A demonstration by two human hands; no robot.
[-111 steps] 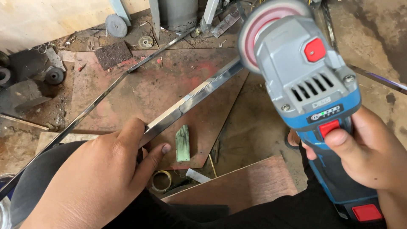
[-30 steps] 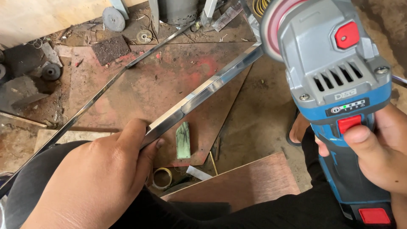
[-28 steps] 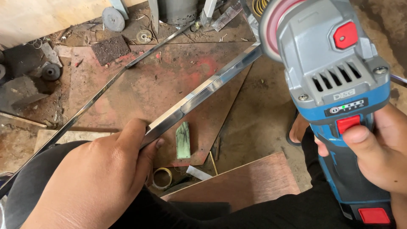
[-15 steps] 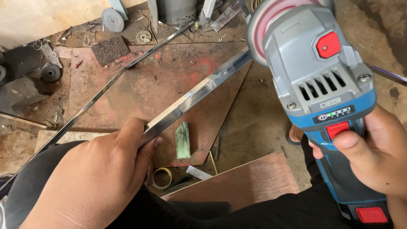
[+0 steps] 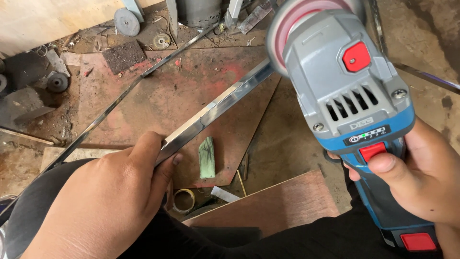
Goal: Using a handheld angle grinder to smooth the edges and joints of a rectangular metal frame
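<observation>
One bar [image 5: 211, 111] runs up-right from the left hand [image 5: 103, 204] pinching it to the grinder [image 5: 345, 96] (right hand [image 5: 421, 177] clasping).

Left hand [image 5: 103, 201]: back facing up, fingers curled closed and clamped, thumb stretched forward beside the index finger. Right hand [image 5: 424, 177]: wrapped in a firm closed grip, thumb lying across the top ahead of the curled fingers, wrist low.
</observation>
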